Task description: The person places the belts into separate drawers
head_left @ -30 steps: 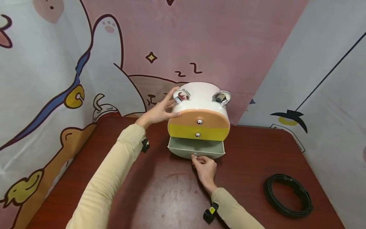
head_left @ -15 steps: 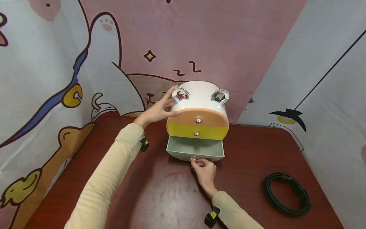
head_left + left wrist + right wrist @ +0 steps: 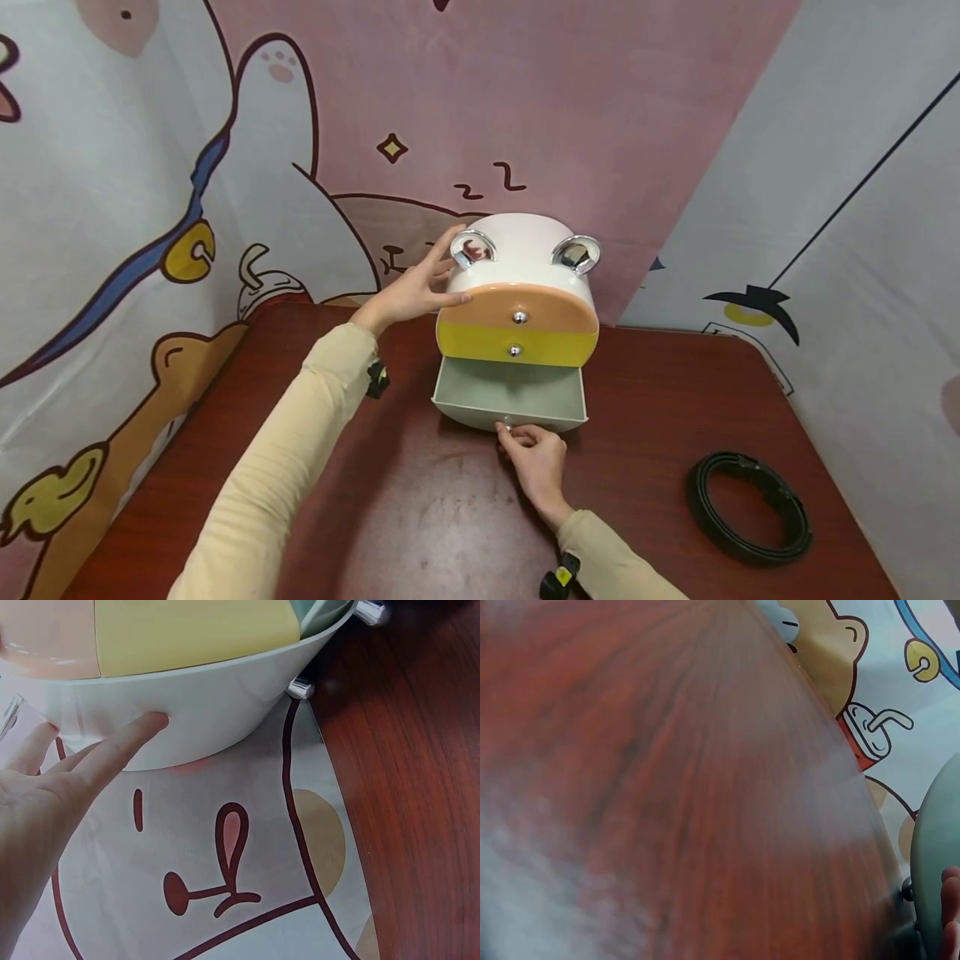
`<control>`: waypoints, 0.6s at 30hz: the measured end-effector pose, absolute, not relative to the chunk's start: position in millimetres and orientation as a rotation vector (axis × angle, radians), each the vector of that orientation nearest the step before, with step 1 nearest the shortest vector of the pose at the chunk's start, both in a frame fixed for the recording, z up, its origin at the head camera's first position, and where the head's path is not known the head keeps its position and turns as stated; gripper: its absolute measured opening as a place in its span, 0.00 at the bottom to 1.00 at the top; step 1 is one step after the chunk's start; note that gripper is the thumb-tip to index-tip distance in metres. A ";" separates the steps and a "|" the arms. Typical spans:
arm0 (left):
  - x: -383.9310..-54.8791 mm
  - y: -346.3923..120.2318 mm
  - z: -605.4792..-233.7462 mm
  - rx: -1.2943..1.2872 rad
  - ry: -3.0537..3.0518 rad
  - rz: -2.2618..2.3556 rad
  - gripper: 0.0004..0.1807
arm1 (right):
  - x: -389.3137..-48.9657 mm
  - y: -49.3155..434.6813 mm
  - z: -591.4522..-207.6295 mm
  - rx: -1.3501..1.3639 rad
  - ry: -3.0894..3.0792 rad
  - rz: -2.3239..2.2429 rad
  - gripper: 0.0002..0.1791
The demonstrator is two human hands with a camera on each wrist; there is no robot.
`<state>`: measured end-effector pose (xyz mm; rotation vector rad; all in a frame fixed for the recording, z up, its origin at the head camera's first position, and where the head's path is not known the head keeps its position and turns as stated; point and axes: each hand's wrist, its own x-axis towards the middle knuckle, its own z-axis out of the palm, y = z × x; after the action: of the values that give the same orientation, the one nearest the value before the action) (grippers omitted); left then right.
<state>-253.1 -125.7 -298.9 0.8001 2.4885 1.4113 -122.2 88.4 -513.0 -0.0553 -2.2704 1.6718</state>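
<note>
A small white drawer cabinet [image 3: 525, 242] with silver frog-like eyes stands at the back of the table. Its orange top drawer [image 3: 487, 308] and yellow middle drawer [image 3: 480, 343] are closed, while the pale green bottom drawer [image 3: 465, 412] is pulled out with nothing visible inside. My left hand [image 3: 405, 293] rests against the cabinet's left side, thumb at the front edge; in the left wrist view its extended fingers touch the white wall [image 3: 217, 712]. With thumb and fingers, my right hand [image 3: 538, 467] pinches the small knob [image 3: 508, 428] of the green drawer. Only fingertips [image 3: 950, 900] show in the right wrist view.
A coiled black belt-like strap [image 3: 748, 508] lies on the right of the dark red wooden table [image 3: 420, 517]. A cartoon-printed cloth [image 3: 585, 100] hangs close behind the cabinet and along both sides.
The green drawer has slid further out towards me, with my right hand moving along at its knob. My left hand stays at the cabinet's side.
</note>
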 end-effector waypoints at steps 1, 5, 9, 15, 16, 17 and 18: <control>-253.0 -125.7 -298.8 0.800 2.488 1.412 0.54 | -121.3 88.4 -513.1 -0.052 -2.266 1.678 0.12; -252.9 -125.8 -299.0 0.791 2.484 1.410 0.54 | -117.5 88.0 -513.0 -0.043 -2.264 1.684 0.12; -252.8 -126.0 -298.8 0.792 2.482 1.409 0.54 | -113.8 88.4 -513.0 -0.031 -2.275 1.669 0.12; -252.3 -126.1 -298.1 0.805 2.483 1.407 0.54 | -109.3 90.6 -513.8 -0.016 -2.283 1.660 0.12; -252.2 -126.1 -297.8 0.804 2.483 1.407 0.54 | -108.5 91.1 -514.1 -0.014 -2.286 1.656 0.12; -252.0 -126.3 -297.7 0.804 2.484 1.406 0.54 | -107.4 91.5 -513.7 -0.010 -2.289 1.655 0.12; -252.0 -126.5 -297.8 0.803 2.484 1.404 0.54 | -106.4 91.9 -513.4 -0.008 -2.292 1.650 0.12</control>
<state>-252.0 -126.5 -297.8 0.8030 2.4842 1.4041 -106.4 91.9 -513.4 -0.0079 -2.2924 1.6500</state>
